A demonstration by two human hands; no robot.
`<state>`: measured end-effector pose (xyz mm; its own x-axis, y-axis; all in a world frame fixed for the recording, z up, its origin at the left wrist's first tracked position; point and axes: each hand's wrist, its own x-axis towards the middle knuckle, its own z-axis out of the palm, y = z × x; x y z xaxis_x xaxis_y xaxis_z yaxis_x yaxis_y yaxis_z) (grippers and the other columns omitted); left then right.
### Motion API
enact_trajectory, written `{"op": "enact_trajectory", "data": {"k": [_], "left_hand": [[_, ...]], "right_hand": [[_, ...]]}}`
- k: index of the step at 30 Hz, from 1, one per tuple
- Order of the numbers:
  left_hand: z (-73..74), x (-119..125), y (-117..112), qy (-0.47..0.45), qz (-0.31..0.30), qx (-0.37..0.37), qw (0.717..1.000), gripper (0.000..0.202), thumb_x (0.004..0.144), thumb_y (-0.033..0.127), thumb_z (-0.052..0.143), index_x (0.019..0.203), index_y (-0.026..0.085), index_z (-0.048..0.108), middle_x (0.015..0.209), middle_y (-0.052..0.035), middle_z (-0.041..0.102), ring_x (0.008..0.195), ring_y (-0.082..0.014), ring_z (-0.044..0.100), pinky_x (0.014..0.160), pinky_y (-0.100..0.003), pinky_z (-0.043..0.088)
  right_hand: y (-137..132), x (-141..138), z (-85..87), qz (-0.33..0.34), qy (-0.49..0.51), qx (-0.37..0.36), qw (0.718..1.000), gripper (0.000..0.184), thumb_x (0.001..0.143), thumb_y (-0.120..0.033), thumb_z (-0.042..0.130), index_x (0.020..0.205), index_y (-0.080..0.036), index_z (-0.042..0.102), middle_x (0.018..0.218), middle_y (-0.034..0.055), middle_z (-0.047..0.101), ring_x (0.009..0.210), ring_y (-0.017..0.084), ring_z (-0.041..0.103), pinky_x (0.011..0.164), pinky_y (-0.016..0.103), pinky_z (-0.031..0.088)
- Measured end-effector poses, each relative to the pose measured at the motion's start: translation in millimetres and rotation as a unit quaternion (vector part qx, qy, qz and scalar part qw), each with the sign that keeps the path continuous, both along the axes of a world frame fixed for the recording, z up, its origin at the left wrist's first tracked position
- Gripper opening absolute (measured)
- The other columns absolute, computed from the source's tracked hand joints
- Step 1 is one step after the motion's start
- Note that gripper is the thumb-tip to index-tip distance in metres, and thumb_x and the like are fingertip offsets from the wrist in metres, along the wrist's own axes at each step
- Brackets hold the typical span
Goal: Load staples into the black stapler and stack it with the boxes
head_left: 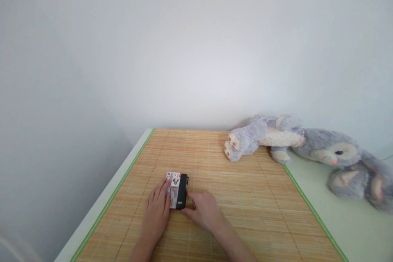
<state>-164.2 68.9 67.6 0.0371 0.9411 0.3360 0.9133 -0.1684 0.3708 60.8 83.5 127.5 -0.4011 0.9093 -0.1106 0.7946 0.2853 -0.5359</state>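
Observation:
A small white and pink printed box (174, 190) with a stapler pictured on it lies on the bamboo mat. Right alongside it is a black stapler (182, 191), lengthwise and parallel to the box; whether the two touch is hard to see. My left hand (157, 206) rests with outstretched fingers over the left side of the box, hiding part of its print. From the right, my right hand (203, 211) has its thumb at the stapler's near end and its index finger against the stapler's right side.
The bamboo mat (233, 196) with green edging covers most of the pale table (353, 221). A grey plush rabbit (328, 147) lies on its side at the back right, partly over the mat. Behind the table stands a white wall (196, 49).

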Motion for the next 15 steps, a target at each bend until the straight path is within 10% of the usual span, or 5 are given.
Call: {"op": "enact_trajectory", "data": {"k": [15], "left_hand": [[1.2,-40.1,23.6,0.02,0.034,-0.015,0.999,0.047,0.107,0.033,0.032,0.153,0.03,0.043,0.158,-0.0044,0.048,0.143,-0.0236,0.045,0.117,-0.048,0.038]], "right_hand": [[27.0,-43.7,-2.7,0.001,-0.045,0.009,0.999,0.081,0.083,-0.07,0.066,0.152,-0.031,0.049,0.111,0.0104,0.079,0.104,0.033,0.073,0.088,0.042,0.056]]}}
